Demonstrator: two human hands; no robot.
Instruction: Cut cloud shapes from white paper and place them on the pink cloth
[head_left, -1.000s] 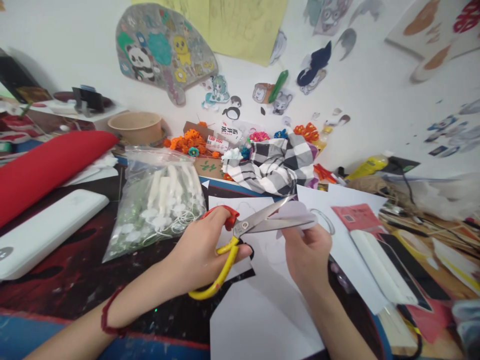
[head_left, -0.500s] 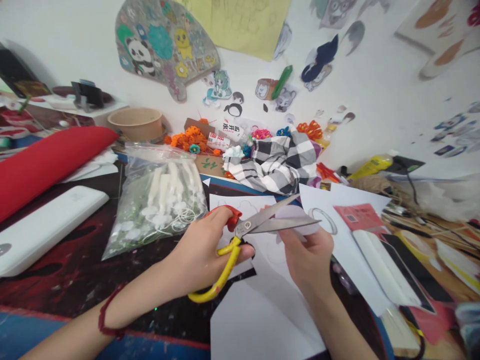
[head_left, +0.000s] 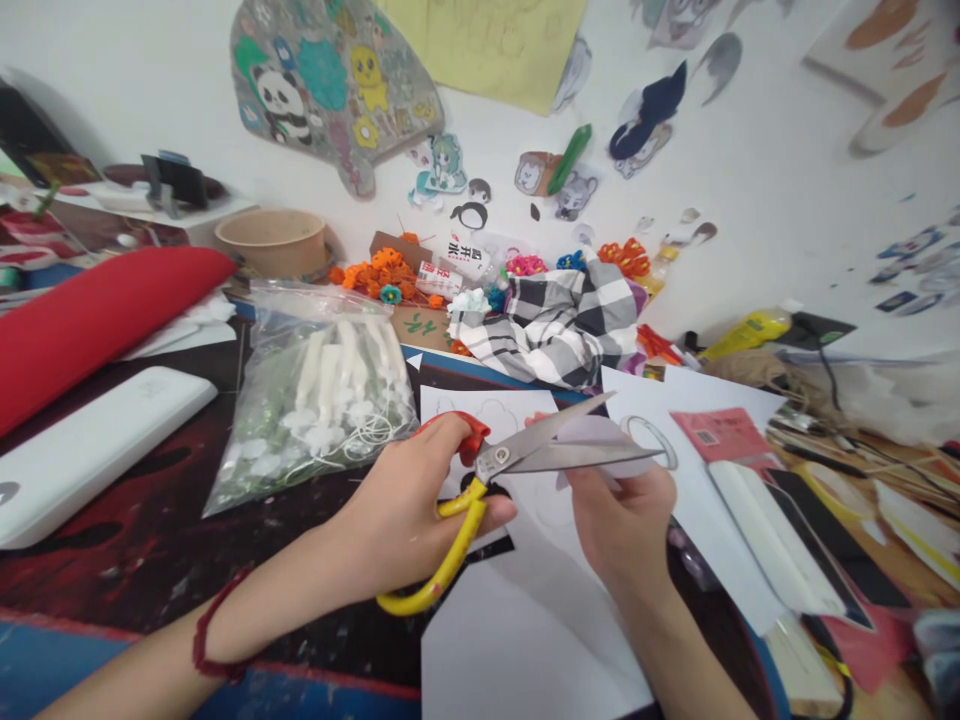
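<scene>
My left hand (head_left: 412,505) is closed round the red and yellow handles of a pair of scissors (head_left: 536,447). Their blades point right and stand slightly apart. Between and behind the blades is a small white piece of paper (head_left: 600,433), partly covered by them. My right hand (head_left: 626,515) pinches this piece at its lower edge, fingers partly hidden behind it. Below both hands lies a large white sheet (head_left: 525,640) on the dark tabletop. Another sheet with pencil outlines (head_left: 450,402) lies behind the scissors.
A clear plastic bag (head_left: 315,400) of white and green craft pieces lies left of the scissors. Beyond are a white power bank-like case (head_left: 112,450), a red cushion-like object (head_left: 105,325), a tan bowl (head_left: 270,243) and checked cloth (head_left: 555,325). A red packet (head_left: 716,437) lies at right.
The scissors and both hands have shifted slightly right in view. The blades are a little closer together over the small paper piece, which my right hand still pinches.
</scene>
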